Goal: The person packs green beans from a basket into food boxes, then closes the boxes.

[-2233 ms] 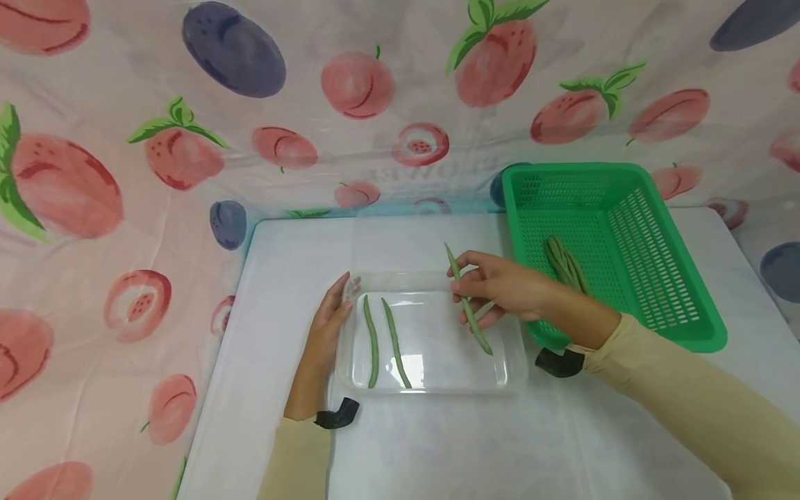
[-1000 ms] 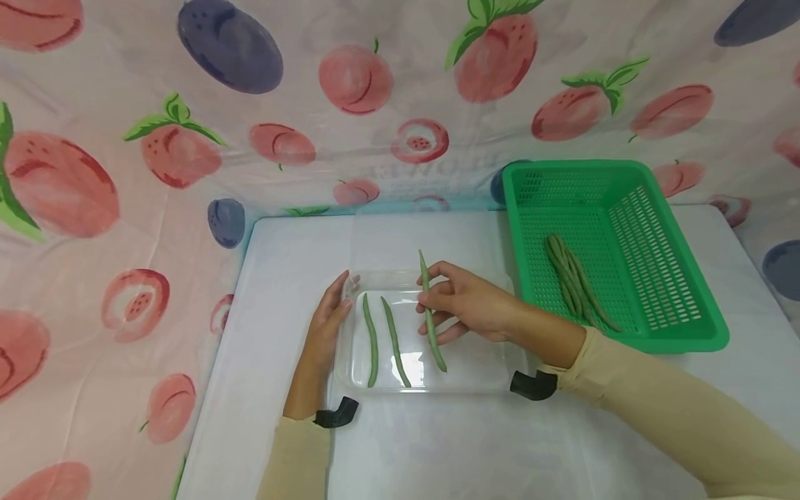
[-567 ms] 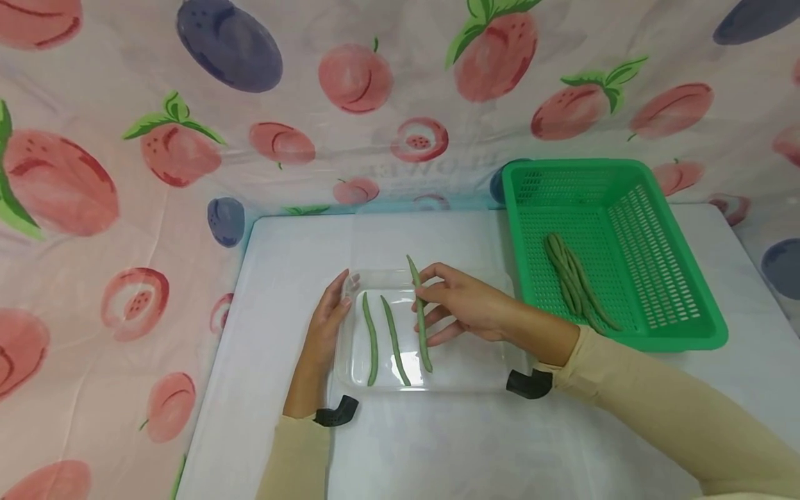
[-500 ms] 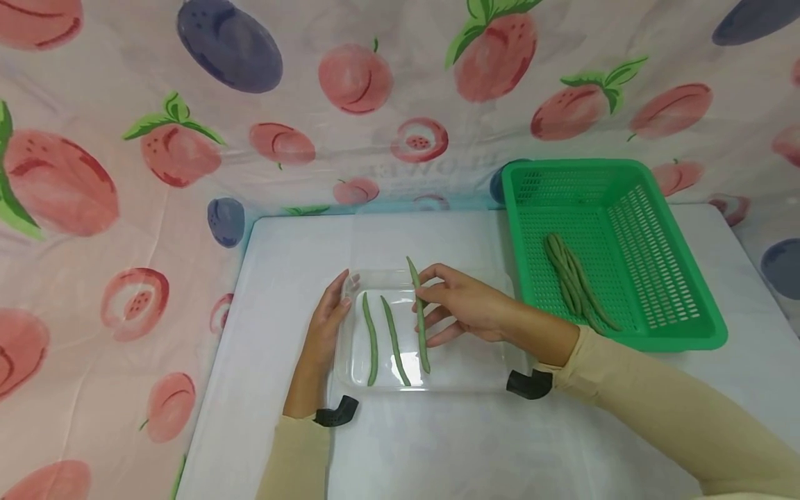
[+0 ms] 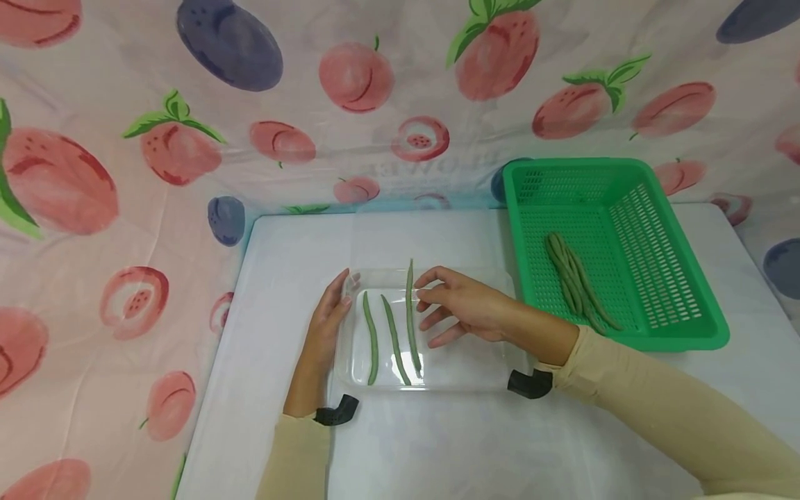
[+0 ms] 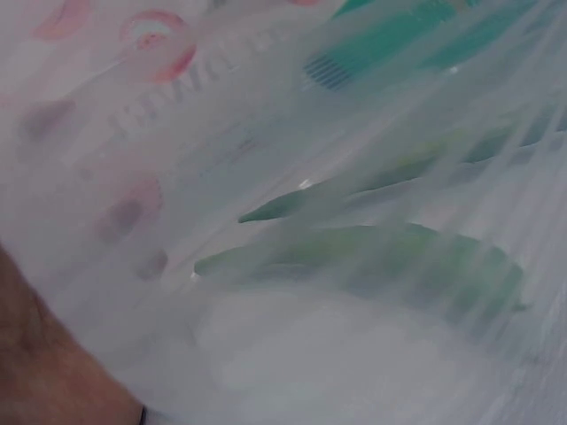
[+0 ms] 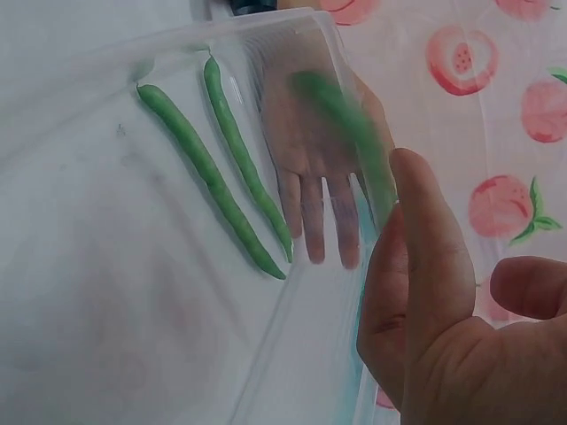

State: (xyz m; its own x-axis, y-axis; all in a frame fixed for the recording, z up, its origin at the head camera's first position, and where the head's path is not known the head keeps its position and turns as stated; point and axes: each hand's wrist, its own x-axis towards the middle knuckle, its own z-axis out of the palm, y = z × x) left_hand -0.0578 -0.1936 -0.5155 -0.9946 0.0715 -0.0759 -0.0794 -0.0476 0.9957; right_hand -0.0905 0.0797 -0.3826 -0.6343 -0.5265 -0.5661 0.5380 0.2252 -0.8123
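Note:
Two green beans point(image 5: 370, 339) lie lengthwise in a clear plastic container point(image 5: 462, 387). A third green bean point(image 5: 410, 316) stands just left of my right fingertips, its far tip reaching past the container's rear rim. My right hand point(image 5: 465, 302) hovers over the container with fingers spread and a gap between them and that bean. In the right wrist view the third bean appears as a blurred green streak point(image 7: 359, 133) beyond my thumb and index finger. My left hand point(image 5: 326, 319) lies flat along the container's left end wall, its straight fingers seen through the plastic in the right wrist view.
A green slotted basket point(image 5: 678, 243) stands to the right, with a bunch of green beans point(image 5: 571, 278) inside. A white cloth point(image 5: 450, 444) covers the table. Behind and to the left hangs a fruit-print curtain point(image 5: 375, 21).
My right hand has carried the third bean leftward from the container's right side and let go of it. The left hand has stayed against the container.

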